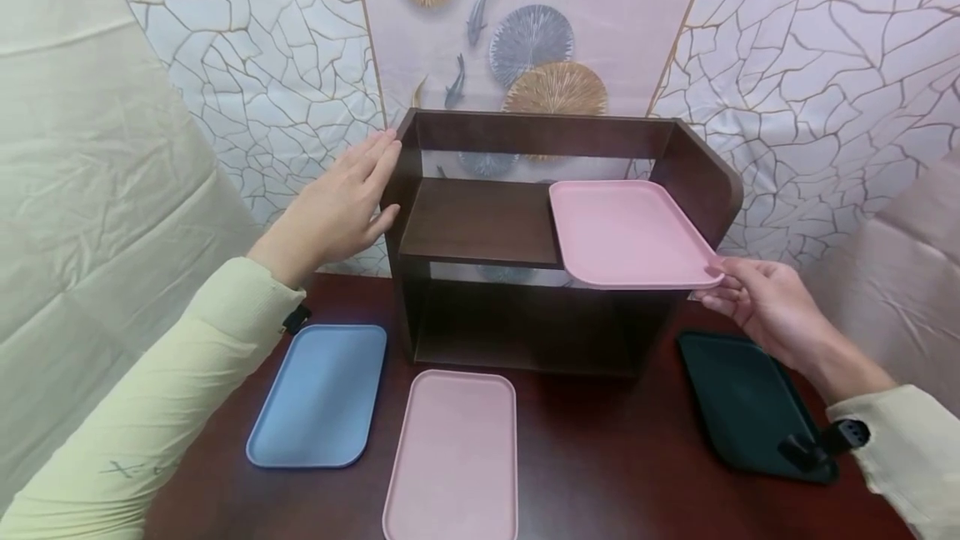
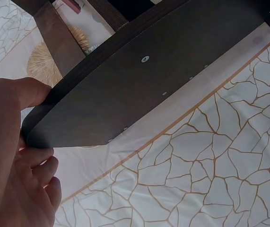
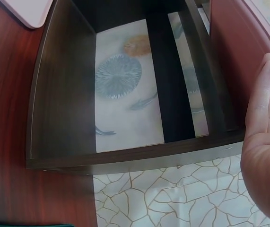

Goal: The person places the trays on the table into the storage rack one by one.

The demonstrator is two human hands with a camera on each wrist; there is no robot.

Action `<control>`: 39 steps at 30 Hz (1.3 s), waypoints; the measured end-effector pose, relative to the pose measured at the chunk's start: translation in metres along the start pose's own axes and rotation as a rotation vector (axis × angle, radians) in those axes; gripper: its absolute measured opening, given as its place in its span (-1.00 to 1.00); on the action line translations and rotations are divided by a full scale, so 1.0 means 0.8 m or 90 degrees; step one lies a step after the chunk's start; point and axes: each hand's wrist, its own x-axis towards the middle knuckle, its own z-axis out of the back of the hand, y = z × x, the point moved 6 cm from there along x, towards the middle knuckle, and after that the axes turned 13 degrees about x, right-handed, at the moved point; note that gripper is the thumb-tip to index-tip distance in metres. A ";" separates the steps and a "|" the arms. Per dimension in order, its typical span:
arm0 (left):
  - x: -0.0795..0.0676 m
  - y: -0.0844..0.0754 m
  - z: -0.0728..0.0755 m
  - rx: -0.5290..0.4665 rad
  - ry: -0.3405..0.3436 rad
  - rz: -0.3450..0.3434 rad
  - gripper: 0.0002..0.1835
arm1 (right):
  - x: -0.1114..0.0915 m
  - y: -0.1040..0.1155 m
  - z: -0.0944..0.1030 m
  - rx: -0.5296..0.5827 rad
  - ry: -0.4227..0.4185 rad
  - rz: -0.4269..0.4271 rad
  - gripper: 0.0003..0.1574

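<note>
On the right half of a dark brown wooden shelf unit's (image 1: 480, 223) upper board sits a pink tray (image 1: 633, 232), its front end jutting past the board's edge. My right hand (image 1: 772, 311) pinches the tray's front right corner, thumb above and fingers beneath. In the right wrist view the tray's underside (image 3: 239, 52) shows, with that hand (image 3: 267, 118) against its rim. My left hand (image 1: 337, 202) rests on the unit's left side panel, fingers extended and together. The left wrist view shows the thumb (image 2: 33, 92) at the panel's edge; part of the fingers is hidden behind its corner.
On the dark red table (image 1: 592, 457) lie a blue tray (image 1: 318, 398) at left, a second, paler pink tray (image 1: 453, 457) in front of the unit, and a dark green tray (image 1: 750, 398) beneath my right forearm. A patterned cloth (image 1: 247, 48) hangs behind.
</note>
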 end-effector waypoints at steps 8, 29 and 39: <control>0.000 0.000 0.000 -0.008 0.004 0.001 -0.18 | 0.006 -0.014 -0.002 0.041 -0.006 0.019 -0.52; -0.002 -0.001 -0.001 -0.017 0.000 0.011 -0.17 | 0.007 -0.023 0.002 0.038 -0.133 -0.004 -0.67; -0.002 0.000 -0.001 -0.020 0.004 0.010 -0.17 | 0.002 -0.021 -0.002 0.000 -0.134 -0.009 -0.71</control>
